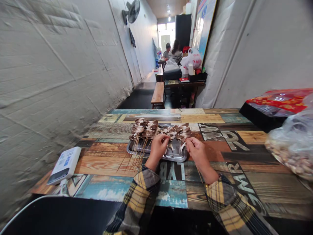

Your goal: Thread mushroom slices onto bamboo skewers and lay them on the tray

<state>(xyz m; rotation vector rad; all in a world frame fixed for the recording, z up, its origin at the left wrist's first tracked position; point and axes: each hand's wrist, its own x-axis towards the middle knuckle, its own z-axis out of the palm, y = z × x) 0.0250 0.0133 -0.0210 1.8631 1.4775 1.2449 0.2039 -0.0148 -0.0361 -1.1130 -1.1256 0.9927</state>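
Note:
A metal tray [179, 156] lies on the table with oyster mushroom pieces on it. At its left, skewered mushrooms [144, 127] are piled up, their thin wooden sticks [137, 156] pointing toward me over the tray's near edge. My left hand [158, 148] is above the tray's middle, thumb and fingers pinched together; what lies between them is too small to make out. At the tray's right side, my right hand [197, 150] is closed, with a thin skewer [199, 173] coming out beneath it. Brown and white mushroom pieces [183, 132] sit against its fingertips.
On the left stands a white device [65, 164] with a cable. At the right are a clear bag of mushroom-like pieces [290, 147] and a black box [261, 116] with red packaging. Behind are a bench [158, 93], another loaded table [186, 83] and two people.

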